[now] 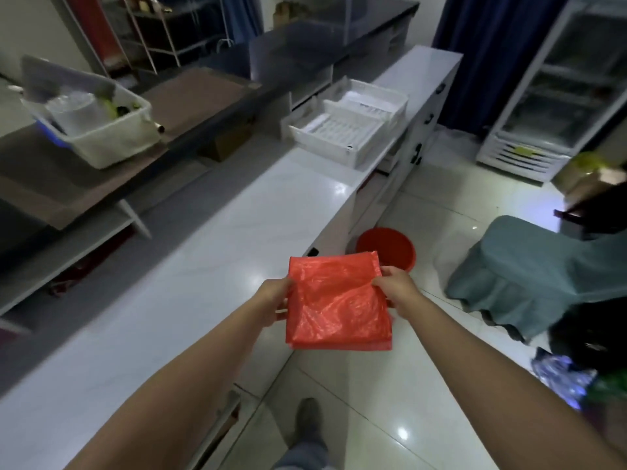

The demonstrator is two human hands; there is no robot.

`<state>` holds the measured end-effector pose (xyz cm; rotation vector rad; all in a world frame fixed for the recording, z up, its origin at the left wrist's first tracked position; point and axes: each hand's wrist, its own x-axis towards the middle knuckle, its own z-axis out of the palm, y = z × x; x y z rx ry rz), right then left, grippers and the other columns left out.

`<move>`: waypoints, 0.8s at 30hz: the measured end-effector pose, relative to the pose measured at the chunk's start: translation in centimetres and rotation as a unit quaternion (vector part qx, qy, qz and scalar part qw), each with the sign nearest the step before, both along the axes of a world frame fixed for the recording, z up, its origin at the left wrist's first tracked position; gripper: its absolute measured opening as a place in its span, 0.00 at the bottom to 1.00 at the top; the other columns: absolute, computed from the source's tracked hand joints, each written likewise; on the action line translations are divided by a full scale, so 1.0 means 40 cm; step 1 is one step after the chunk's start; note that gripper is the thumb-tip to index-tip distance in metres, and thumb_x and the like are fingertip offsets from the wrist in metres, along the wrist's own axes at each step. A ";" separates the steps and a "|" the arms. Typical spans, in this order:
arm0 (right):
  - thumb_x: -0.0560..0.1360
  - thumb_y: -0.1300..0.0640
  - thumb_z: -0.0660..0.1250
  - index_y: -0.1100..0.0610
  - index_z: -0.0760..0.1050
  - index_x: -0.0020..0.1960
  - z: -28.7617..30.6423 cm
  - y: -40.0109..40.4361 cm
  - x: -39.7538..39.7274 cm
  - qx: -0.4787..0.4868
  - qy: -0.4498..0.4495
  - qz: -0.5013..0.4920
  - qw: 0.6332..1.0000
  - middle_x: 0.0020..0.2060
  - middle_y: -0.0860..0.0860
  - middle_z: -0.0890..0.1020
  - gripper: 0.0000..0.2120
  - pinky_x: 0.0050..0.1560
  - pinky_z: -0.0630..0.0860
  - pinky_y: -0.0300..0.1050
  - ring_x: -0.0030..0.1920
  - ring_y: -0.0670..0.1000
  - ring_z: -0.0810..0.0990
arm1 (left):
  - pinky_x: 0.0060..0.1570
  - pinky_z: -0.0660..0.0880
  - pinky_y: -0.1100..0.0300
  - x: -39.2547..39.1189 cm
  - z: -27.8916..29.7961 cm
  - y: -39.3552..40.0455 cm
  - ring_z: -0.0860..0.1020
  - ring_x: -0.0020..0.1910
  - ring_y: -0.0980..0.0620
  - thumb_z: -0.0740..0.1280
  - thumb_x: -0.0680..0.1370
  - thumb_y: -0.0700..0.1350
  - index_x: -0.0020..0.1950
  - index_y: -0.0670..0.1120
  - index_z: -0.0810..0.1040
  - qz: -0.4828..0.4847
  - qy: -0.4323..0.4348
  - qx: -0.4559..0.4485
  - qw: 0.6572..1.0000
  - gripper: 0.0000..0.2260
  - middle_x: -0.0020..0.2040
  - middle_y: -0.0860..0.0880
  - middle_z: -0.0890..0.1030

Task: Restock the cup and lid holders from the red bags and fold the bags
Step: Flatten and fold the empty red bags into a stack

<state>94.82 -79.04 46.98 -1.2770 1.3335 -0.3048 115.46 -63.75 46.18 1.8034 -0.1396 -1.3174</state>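
Note:
A red plastic bag (339,301), folded into a flat square of several layers, hangs in the air over the front edge of the white counter (210,266). My left hand (273,301) grips its left edge. My right hand (395,291) pinches its right edge near the top. A white slotted plastic holder tray (349,122) stands further along the counter. No cups or lids show in it from here.
A red bucket (386,247) stands on the tiled floor beside the counter. A teal-covered chair (529,276) is to the right, a glass-door fridge (556,89) behind it. On a dark shelf at left sits a white bin (98,127) of clear containers. My shoe (307,420) is below.

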 end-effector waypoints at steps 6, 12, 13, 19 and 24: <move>0.75 0.66 0.67 0.53 0.81 0.47 -0.015 -0.242 -0.038 0.058 0.007 -0.093 0.994 0.40 0.53 0.83 0.09 0.38 0.77 0.43 0.38 0.52 0.81 | 0.42 0.76 0.55 0.037 -0.026 -0.310 0.80 0.43 0.46 0.67 0.78 0.45 0.48 0.44 0.78 -0.085 0.013 0.006 0.996 0.04 0.43 0.46 0.80; 0.76 0.63 0.70 0.59 0.79 0.49 -0.043 -0.480 -0.108 0.131 -0.026 -0.175 0.976 0.42 0.55 0.81 0.03 0.40 0.77 0.46 0.39 0.54 0.80 | 0.39 0.76 0.56 0.033 -0.037 -0.594 0.80 0.41 0.47 0.68 0.79 0.43 0.49 0.43 0.78 -0.126 0.002 0.003 0.992 0.03 0.44 0.46 0.81; 0.76 0.63 0.70 0.59 0.79 0.49 -0.051 -0.524 -0.118 0.133 -0.029 -0.183 0.974 0.42 0.55 0.82 0.03 0.39 0.77 0.46 0.40 0.54 0.80 | 0.38 0.76 0.56 0.028 -0.045 -0.645 0.80 0.41 0.48 0.68 0.79 0.43 0.49 0.44 0.78 -0.130 0.001 0.006 0.991 0.03 0.44 0.46 0.81; 0.76 0.66 0.69 0.56 0.79 0.48 -0.140 -0.817 -0.151 0.141 -0.033 -0.192 0.971 0.42 0.54 0.82 0.06 0.39 0.76 0.46 0.41 0.53 0.81 | 0.42 0.77 0.56 -0.020 -0.120 -0.954 0.79 0.44 0.46 0.67 0.79 0.42 0.51 0.43 0.79 -0.108 -0.012 0.022 0.994 0.03 0.46 0.43 0.80; 0.77 0.68 0.68 0.55 0.79 0.48 -0.222 -1.082 -0.164 0.161 -0.025 -0.188 0.969 0.43 0.55 0.83 0.08 0.39 0.76 0.45 0.42 0.54 0.81 | 0.34 0.71 0.60 -0.056 -0.200 -1.189 0.75 0.33 0.50 0.67 0.80 0.39 0.42 0.47 0.76 -0.069 -0.035 0.036 0.996 0.07 0.38 0.45 0.76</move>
